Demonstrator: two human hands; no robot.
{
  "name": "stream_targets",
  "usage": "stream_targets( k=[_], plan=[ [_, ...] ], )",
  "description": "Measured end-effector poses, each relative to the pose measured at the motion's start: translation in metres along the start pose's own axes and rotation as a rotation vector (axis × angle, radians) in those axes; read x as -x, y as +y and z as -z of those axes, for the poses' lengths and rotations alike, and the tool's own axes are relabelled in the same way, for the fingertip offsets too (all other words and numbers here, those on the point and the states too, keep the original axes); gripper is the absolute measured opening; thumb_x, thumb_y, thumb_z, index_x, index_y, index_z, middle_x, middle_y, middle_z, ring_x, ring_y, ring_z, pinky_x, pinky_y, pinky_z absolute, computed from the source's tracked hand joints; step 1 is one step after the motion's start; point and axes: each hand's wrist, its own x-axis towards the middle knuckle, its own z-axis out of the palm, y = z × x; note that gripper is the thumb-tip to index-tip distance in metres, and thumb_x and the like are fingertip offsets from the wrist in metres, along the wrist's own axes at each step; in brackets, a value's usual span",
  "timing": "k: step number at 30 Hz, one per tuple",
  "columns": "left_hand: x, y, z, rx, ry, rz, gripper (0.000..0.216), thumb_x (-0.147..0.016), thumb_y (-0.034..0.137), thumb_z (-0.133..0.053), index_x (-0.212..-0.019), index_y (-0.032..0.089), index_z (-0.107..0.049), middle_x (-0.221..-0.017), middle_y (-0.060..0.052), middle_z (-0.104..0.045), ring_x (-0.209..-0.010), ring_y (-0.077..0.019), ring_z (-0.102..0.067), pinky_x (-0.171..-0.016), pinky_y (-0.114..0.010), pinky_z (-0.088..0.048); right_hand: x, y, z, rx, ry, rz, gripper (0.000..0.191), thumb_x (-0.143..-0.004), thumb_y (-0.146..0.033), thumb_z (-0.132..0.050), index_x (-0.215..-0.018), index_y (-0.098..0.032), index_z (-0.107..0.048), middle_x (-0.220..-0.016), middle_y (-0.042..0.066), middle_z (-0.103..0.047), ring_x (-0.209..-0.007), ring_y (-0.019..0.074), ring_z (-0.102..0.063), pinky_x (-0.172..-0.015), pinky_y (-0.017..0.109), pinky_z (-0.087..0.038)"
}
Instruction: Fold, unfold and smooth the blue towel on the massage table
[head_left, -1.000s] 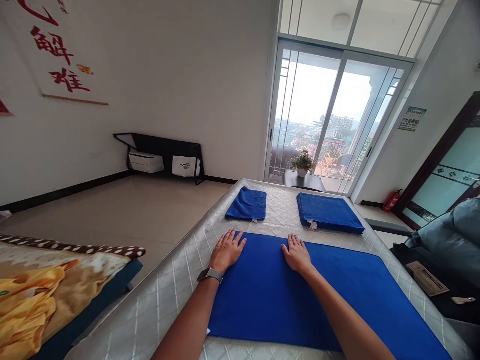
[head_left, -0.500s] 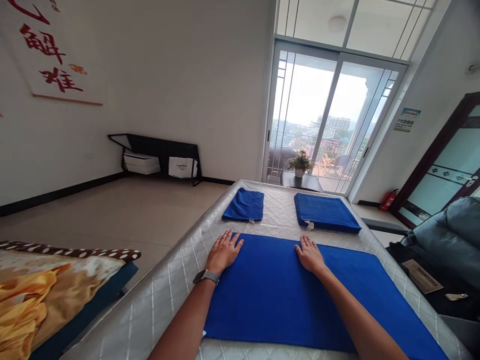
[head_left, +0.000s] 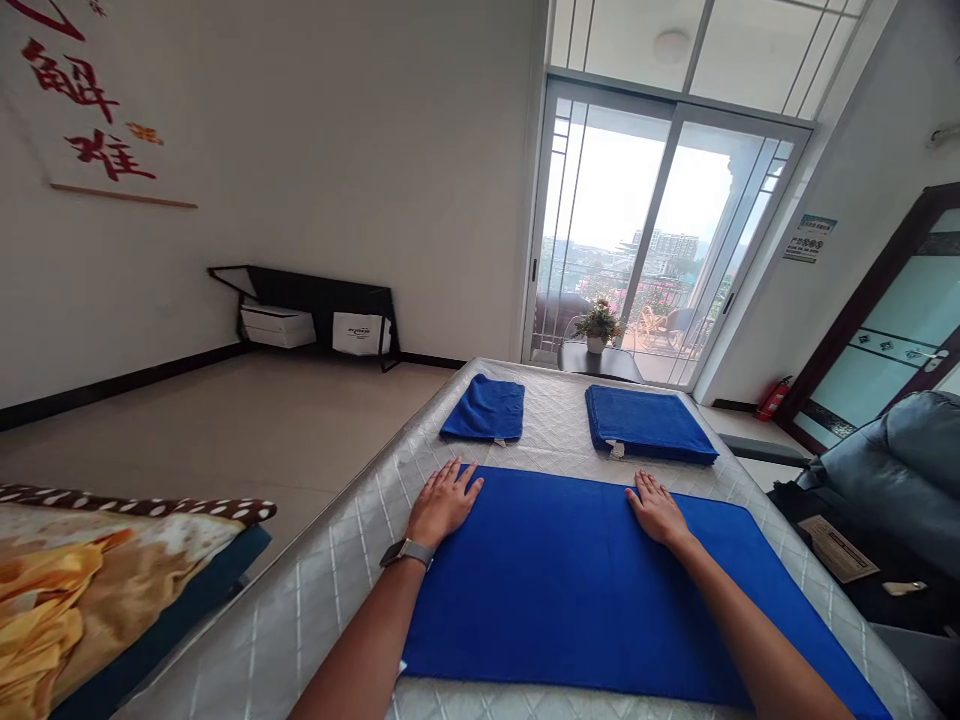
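Note:
A large blue towel [head_left: 555,590] lies spread flat on the pale quilted mattress [head_left: 315,610]. My left hand [head_left: 444,502] rests flat, fingers apart, over the towel's far left corner; a watch is on that wrist. Palm down on the towel near its far edge, my right hand [head_left: 657,508] has its fingers stretched out. Beyond them lie a small folded blue towel [head_left: 486,408] on the left and a thicker stack of folded blue towels [head_left: 651,424] on the right, each with a white tag showing.
To the left is a bed with patterned bedding [head_left: 150,540] and a yellow cloth [head_left: 52,600]. A dark leather sofa [head_left: 900,460] stands at the right. Past the mattress are a potted plant [head_left: 598,326] on a small table and sliding glass doors [head_left: 600,220]. A black rack [head_left: 315,293] sits by the wall.
My right hand has slid to the right along the far part of the spread towel. My left hand has stayed at the corner. The view has shifted slightly.

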Motion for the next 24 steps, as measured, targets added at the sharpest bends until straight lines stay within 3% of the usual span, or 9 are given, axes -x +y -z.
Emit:
stream_targets(
  k=[15, 24],
  plan=[
    [-0.001, -0.001, 0.001, 0.009, -0.031, -0.009, 0.057, -0.104, 0.045, -0.033, -0.153, 0.020, -0.045, -0.161, -0.011, -0.042, -0.151, -0.0263, -0.033, -0.123, -0.044, -0.023, 0.002, 0.076, 0.002, 0.002, 0.027, -0.001, 0.081, -0.100, -0.063, -0.012, -0.162, -0.012, -0.022, -0.168, 0.008, -0.020, -0.156, 0.0204, -0.013, -0.126, 0.040, -0.011],
    [-0.001, -0.003, -0.003, -0.019, -0.046, -0.006, 0.057, -0.103, 0.044, -0.034, -0.155, 0.022, -0.041, -0.163, -0.012, -0.038, -0.152, -0.0255, -0.030, -0.123, -0.044, -0.022, 0.004, 0.108, 0.005, 0.001, 0.025, -0.030, 0.082, -0.100, -0.063, -0.011, -0.162, -0.010, -0.020, -0.169, 0.008, -0.019, -0.156, 0.0198, -0.013, -0.126, 0.039, -0.012]
  ],
)
